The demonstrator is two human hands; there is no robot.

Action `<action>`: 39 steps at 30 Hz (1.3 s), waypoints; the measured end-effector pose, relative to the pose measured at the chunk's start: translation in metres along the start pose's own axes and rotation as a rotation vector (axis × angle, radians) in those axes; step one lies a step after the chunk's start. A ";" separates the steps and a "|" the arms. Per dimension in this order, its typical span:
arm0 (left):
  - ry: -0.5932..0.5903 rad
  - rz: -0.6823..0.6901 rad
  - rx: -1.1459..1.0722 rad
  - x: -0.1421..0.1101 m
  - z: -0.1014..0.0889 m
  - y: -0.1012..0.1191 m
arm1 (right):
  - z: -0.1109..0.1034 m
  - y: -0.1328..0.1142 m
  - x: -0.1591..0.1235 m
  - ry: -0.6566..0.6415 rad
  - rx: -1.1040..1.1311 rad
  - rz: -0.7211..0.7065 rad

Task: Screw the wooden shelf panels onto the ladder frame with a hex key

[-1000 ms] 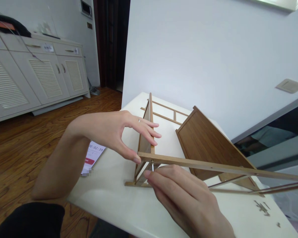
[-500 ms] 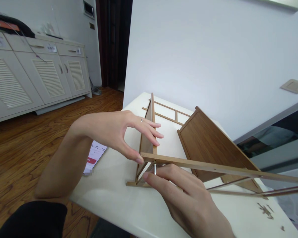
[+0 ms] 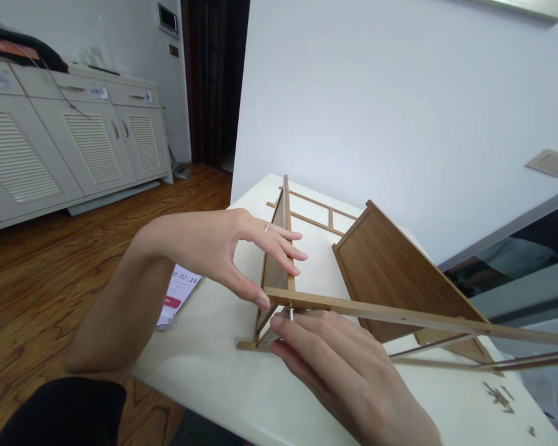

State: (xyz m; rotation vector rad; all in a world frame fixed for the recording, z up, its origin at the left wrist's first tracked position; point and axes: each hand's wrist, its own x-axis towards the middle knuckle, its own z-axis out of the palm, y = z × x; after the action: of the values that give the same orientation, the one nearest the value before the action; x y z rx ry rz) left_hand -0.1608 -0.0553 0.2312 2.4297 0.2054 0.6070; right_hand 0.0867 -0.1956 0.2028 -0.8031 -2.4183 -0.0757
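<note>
My left hand (image 3: 223, 248) reaches over an upright wooden side panel (image 3: 276, 248). Its thumb presses near the frame corner and its spread fingers lie across the panel's edge. Under the near end of a long wooden rail (image 3: 376, 311), my right hand (image 3: 344, 371) is closed, fingertips pinching a slim silver driver shaft (image 3: 291, 314). The shaft stands upright and its top meets a small brassy screw head (image 3: 291, 305) at the rail's underside. The driver's handle is hidden in my palm, so its exact kind does not show.
A broad wooden panel (image 3: 400, 272) leans to the right, and a thin ladder-like frame (image 3: 330, 217) lies behind. Several screws (image 3: 500, 397) rest on the white table (image 3: 204, 371) at right. A phone (image 3: 181, 291) with a timer lies by my left wrist.
My right fingers have shifted around the shaft, the thumb now tucked lower and the index finger closer to the screw. The left hand and wooden parts are practically still.
</note>
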 end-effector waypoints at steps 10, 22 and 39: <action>-0.045 -0.024 0.066 -0.004 0.000 0.007 | 0.014 -0.003 0.006 0.178 -0.153 -0.018; -0.028 -0.028 0.113 -0.004 0.000 0.008 | 0.022 -0.006 0.009 0.363 -0.261 0.026; -0.066 -0.001 0.095 -0.004 0.000 0.004 | 0.025 -0.003 0.011 0.436 -0.091 0.051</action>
State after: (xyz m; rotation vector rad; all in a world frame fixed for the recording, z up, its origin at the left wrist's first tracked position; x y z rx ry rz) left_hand -0.1649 -0.0597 0.2323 2.5365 0.2119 0.5267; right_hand 0.0651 -0.1868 0.1888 -0.7942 -1.9939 -0.3099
